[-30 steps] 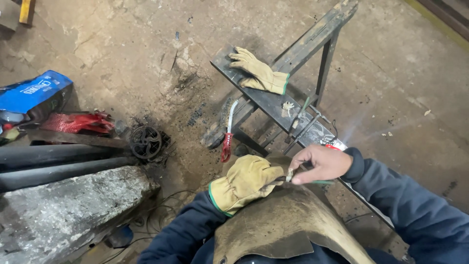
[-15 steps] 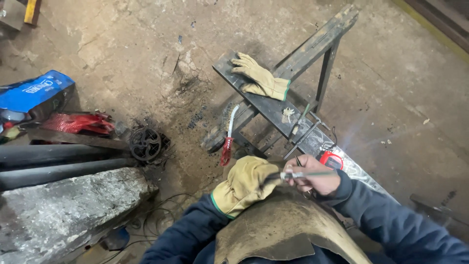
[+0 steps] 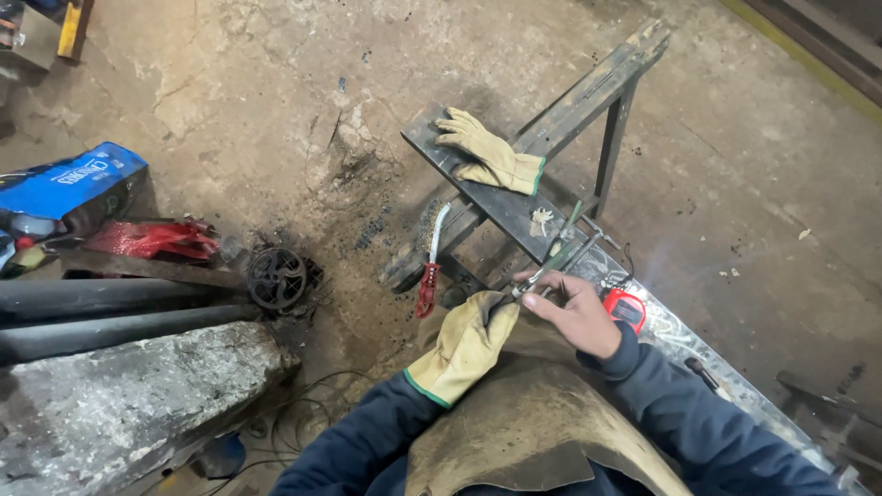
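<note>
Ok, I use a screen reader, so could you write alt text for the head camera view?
Seen from above, a gloved left hand and bare right hand hold a thin metal rod over a leather apron. Ahead, a spare glove lies on a dark metal stand, a wire brush on the dirty floor.

Lighting even, moderately bright, diffuse from overhead; shadows soft and short. Darkest zone beneath the metal trestle. Pale glare patch on the shiny steel plate at lower right. Focus sharp at centre; slight softness and wide-angle stretching toward the corners. No motion blur noted.
</note>
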